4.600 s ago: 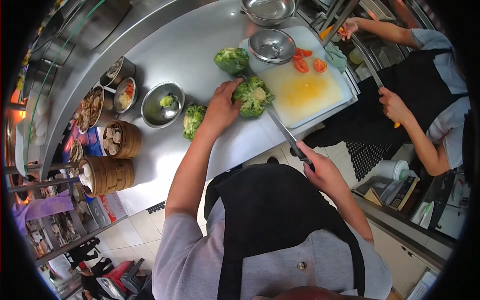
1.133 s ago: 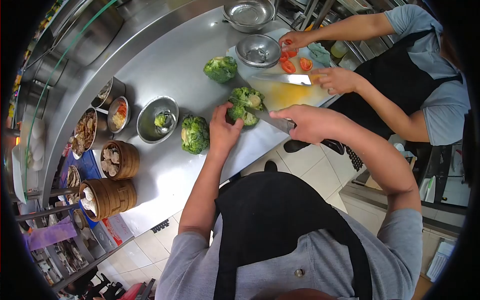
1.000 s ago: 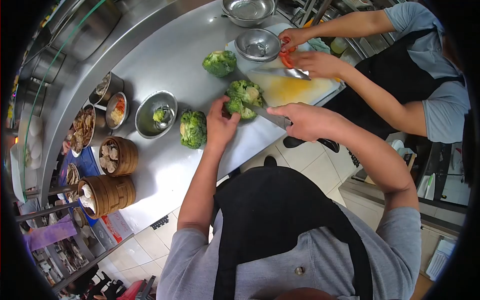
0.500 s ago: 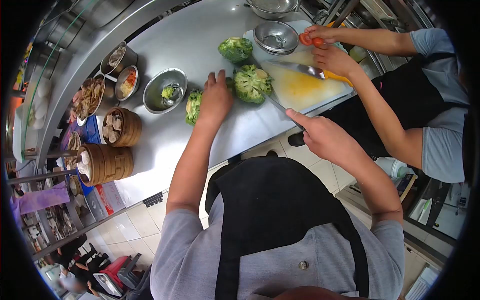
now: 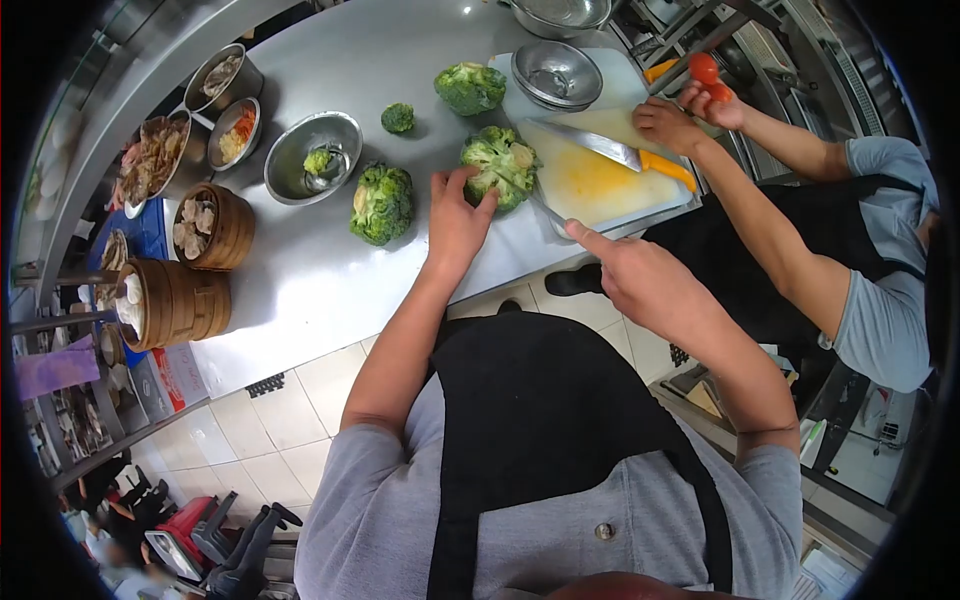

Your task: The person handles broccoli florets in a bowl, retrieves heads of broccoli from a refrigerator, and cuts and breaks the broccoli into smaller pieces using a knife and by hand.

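Observation:
My left hand (image 5: 457, 218) has its thumb and fingers on the near-left side of a broccoli head (image 5: 508, 163) lying stem up on the steel counter. In my right hand (image 5: 645, 275) is a knife (image 5: 549, 214), index finger stretched along it, with the blade beside that head; the tip is hard to make out. Another broccoli head (image 5: 381, 204) sits left of my left hand, and a third broccoli head (image 5: 470, 88) lies farther back. Between these rests a loose floret (image 5: 397, 118). A steel bowl (image 5: 283, 180) holds a small floret (image 5: 317, 161).
On the right, a co-worker's hands (image 5: 690, 115) hold tomatoes (image 5: 704, 68) near a white cutting board (image 5: 600, 200). A yellow-handled knife (image 5: 615, 150) and stacked steel bowls (image 5: 556, 72) lie on it. Bamboo steamers (image 5: 190, 305) and food bowls (image 5: 235, 132) line the left.
My left hand has moved from beside the left broccoli head to the one near the knife. A loose floret now shows on the counter. The co-worker's tomatoes have moved right, off the board.

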The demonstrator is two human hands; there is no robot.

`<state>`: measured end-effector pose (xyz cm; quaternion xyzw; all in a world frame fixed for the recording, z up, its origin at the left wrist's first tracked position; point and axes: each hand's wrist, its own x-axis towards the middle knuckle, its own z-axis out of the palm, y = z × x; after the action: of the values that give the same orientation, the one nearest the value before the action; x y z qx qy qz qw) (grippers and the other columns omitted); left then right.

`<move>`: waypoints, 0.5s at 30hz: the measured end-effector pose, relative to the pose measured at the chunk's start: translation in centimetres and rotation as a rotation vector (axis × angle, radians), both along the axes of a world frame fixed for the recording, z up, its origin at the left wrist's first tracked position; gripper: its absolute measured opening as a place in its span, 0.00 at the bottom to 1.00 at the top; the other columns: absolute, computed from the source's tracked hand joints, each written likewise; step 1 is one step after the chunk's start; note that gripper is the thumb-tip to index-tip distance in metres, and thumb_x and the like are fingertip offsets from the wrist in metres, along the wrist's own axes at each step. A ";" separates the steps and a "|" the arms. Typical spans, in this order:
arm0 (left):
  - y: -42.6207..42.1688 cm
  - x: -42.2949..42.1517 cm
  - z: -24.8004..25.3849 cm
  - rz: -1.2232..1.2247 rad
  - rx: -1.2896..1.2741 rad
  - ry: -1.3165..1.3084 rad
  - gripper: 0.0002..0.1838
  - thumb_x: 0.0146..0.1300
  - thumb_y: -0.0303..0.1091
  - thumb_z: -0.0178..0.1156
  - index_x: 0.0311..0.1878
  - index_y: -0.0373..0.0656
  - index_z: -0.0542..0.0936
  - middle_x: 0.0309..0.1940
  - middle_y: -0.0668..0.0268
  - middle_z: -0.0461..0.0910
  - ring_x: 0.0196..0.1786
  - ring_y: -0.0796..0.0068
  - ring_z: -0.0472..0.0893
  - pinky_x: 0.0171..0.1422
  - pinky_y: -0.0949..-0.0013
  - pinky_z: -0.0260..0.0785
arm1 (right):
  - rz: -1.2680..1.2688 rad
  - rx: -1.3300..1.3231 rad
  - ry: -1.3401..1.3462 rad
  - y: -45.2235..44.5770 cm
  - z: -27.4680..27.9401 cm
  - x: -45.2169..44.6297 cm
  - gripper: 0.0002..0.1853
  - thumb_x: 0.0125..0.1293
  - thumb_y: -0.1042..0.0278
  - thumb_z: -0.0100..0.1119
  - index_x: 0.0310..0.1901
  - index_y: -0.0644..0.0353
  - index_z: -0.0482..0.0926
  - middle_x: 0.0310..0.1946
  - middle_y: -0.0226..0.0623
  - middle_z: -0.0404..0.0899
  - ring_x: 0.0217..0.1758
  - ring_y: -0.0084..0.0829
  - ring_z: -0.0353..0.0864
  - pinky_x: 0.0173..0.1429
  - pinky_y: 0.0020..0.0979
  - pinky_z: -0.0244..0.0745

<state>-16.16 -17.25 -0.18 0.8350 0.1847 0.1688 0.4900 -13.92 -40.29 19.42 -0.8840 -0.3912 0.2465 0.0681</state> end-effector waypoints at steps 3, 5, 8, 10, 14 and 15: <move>-0.1 0.0 -0.2 0.003 -0.020 -0.021 0.24 0.62 0.36 0.73 0.59 0.40 0.80 0.56 0.48 0.73 0.57 0.45 0.79 0.63 0.54 0.74 | -0.009 -0.016 0.039 0.2 -0.5 -0.3 0.35 0.64 0.81 0.56 0.76 0.63 0.66 0.35 0.57 0.84 0.42 0.57 0.85 0.51 0.54 0.80; 0.1 0.0 0.0 -0.003 -0.033 0.000 0.23 0.62 0.36 0.73 0.59 0.40 0.80 0.56 0.48 0.73 0.55 0.46 0.79 0.62 0.54 0.75 | 0.023 0.047 -0.016 0.1 -1.9 0.0 0.37 0.64 0.81 0.56 0.77 0.61 0.65 0.31 0.55 0.82 0.37 0.57 0.84 0.47 0.53 0.78; 0.4 0.0 0.2 -0.016 -0.028 0.003 0.23 0.62 0.37 0.73 0.58 0.40 0.81 0.55 0.48 0.73 0.52 0.46 0.80 0.60 0.54 0.75 | -0.015 -0.005 0.025 0.7 -1.9 0.1 0.37 0.64 0.81 0.56 0.77 0.61 0.65 0.31 0.56 0.81 0.38 0.57 0.84 0.47 0.53 0.78; 0.4 0.0 0.4 -0.024 -0.037 0.011 0.23 0.62 0.37 0.73 0.58 0.39 0.81 0.54 0.48 0.73 0.51 0.47 0.80 0.59 0.54 0.75 | -0.024 -0.033 0.036 1.3 -1.2 0.1 0.36 0.64 0.82 0.55 0.76 0.63 0.65 0.32 0.57 0.82 0.40 0.57 0.85 0.48 0.54 0.78; 0.6 0.1 0.0 -0.039 -0.044 0.023 0.23 0.63 0.36 0.72 0.58 0.38 0.81 0.52 0.49 0.73 0.49 0.48 0.80 0.56 0.54 0.76 | -0.014 -0.036 0.052 2.1 -0.7 0.3 0.35 0.64 0.84 0.53 0.75 0.67 0.66 0.33 0.58 0.83 0.42 0.57 0.86 0.49 0.54 0.80; 0.7 0.1 0.0 -0.040 -0.047 0.024 0.23 0.63 0.36 0.72 0.58 0.38 0.81 0.52 0.49 0.73 0.49 0.48 0.80 0.56 0.54 0.76 | -0.015 -0.039 0.053 2.4 -0.6 0.4 0.35 0.64 0.84 0.53 0.75 0.67 0.66 0.33 0.58 0.83 0.42 0.57 0.86 0.49 0.54 0.80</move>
<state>-16.02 -16.57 -0.21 0.8287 0.1776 0.1445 0.5107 -13.57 -37.87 18.80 -0.8812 -0.3779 0.2769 0.0633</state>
